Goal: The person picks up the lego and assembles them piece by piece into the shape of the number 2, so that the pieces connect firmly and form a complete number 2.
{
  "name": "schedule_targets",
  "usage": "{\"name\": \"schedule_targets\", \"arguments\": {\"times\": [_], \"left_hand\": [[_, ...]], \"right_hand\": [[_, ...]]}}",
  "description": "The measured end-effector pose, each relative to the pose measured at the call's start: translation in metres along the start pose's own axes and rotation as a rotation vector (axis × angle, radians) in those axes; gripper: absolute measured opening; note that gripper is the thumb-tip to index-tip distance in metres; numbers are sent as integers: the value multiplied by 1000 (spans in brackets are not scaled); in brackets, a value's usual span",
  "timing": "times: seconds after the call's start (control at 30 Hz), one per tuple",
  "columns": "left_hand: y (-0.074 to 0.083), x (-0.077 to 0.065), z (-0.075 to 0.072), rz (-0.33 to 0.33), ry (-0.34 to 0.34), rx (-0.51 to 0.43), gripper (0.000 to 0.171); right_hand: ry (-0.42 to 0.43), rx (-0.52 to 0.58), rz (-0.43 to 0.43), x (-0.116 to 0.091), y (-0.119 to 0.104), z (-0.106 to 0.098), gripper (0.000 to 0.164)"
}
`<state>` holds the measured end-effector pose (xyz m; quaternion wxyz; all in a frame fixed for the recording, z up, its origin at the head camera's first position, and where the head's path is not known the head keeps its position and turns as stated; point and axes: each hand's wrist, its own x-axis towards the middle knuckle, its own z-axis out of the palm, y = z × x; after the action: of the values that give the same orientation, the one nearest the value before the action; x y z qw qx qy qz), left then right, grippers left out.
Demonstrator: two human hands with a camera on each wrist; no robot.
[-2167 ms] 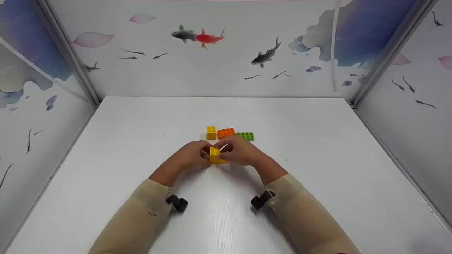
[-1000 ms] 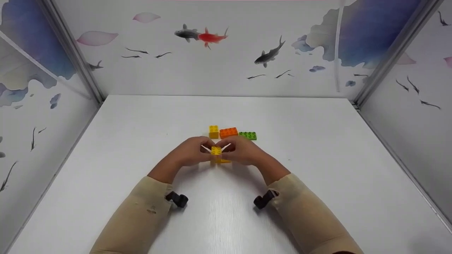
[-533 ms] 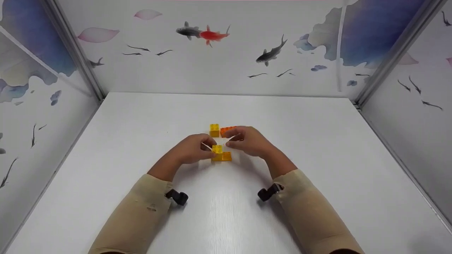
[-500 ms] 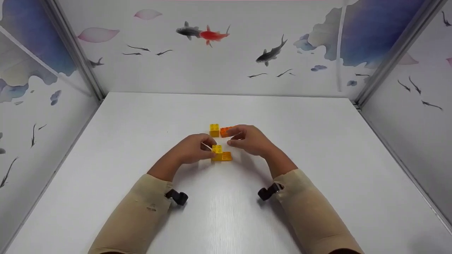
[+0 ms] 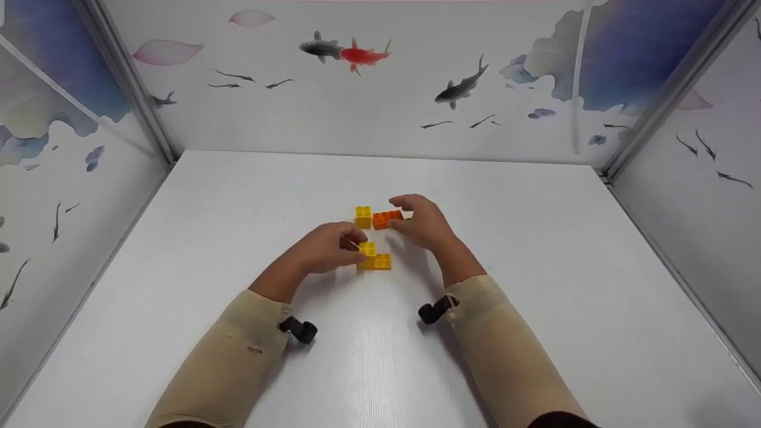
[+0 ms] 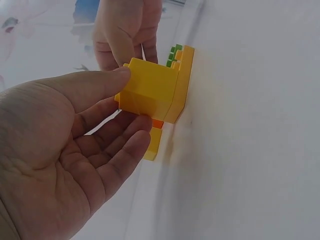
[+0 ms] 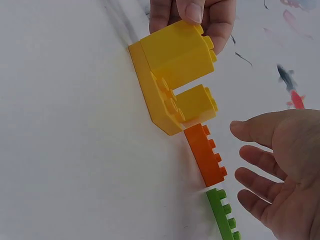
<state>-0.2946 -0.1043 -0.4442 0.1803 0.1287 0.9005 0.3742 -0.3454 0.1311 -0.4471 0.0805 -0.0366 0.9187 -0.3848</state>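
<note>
1. The left hand (image 5: 324,248) pinched the tall yellow block (image 5: 367,249), thumb on one side, fingers round the other, so the fingers were narrow, only the block's width apart.
2. That block stood on the left end of the flat amber brick (image 5: 383,261), leaving the studs on the right end bare. The grip sat high, near the block's own studs and clear of the seam below, probably to steady the joined pair without getting in the way of the join.
3. Beyond the pair, on the bench (image 5: 238,196), lay a row: the rear yellow block (image 5: 362,217), the orange brick (image 5: 383,219) and the green brick (image 7: 220,215), left to right. All had their studs upward, which likely made their sides easy to get hold of.
4. The right hand (image 5: 423,224) held nothing; its fingers were wide, with the thumb well away from the rest. It hung over the right part of the row, perhaps spread that way to suit a brick's width.
5. The orange brick lay just beside those fingers; the right wrist view showed a gap between them. The green brick was near too, mostly hidden under the hand in the head view.
</note>
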Motion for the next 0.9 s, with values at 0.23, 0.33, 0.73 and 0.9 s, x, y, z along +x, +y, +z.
{"name": "schedule_targets", "arguments": {"times": [0.23, 0.33, 0.73, 0.9], "left_hand": [[2, 0, -1, 8, 10, 13, 32], [3, -1, 0, -1, 5, 14, 31], [3, -1, 0, -20, 5, 9, 31], [4, -1, 1, -27, 5, 11, 31]], "right_hand": [[-30, -71, -5, 11, 13, 6, 50], [-59, -87, 4, 13, 18, 9, 49], [-25, -113, -47, 13, 24, 6, 42], [4, -80, -80, 5, 24, -5, 41]]}}
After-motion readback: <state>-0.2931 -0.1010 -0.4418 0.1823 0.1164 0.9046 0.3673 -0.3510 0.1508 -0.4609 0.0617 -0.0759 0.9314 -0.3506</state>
